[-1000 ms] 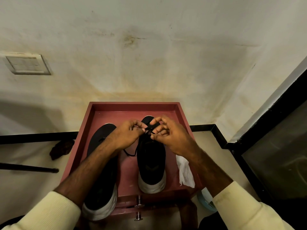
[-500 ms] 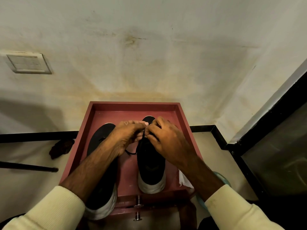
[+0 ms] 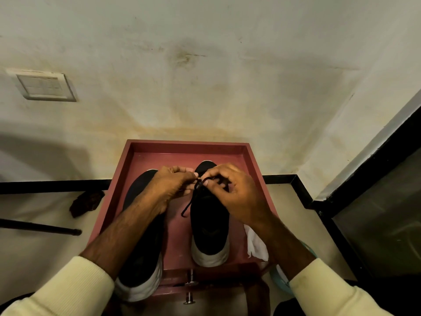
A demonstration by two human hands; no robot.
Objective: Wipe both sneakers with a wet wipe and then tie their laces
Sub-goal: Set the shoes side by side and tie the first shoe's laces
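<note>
Stained wall (image 3: 205,76) backs red tray (image 3: 189,147). Right sneaker (image 3: 209,226) sits at tray ctr, left sneaker (image 3: 139,270) at 7 o'clock. L hand (image 3: 173,183) & R hand (image 3: 234,195) each pinch black lace (image 3: 189,205) over right sneaker, loose end trailing toward 7. Wet wipe (image 3: 255,245) lies at 4, just beside it.

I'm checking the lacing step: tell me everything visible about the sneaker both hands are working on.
The right sneaker is black, fabric-looking, with a white sole at its near end. It lies flat in the red tray, apart from the other sneaker. The left hand and right hand pinch its black lace over its far part; one loose end trails down its left side.
</note>
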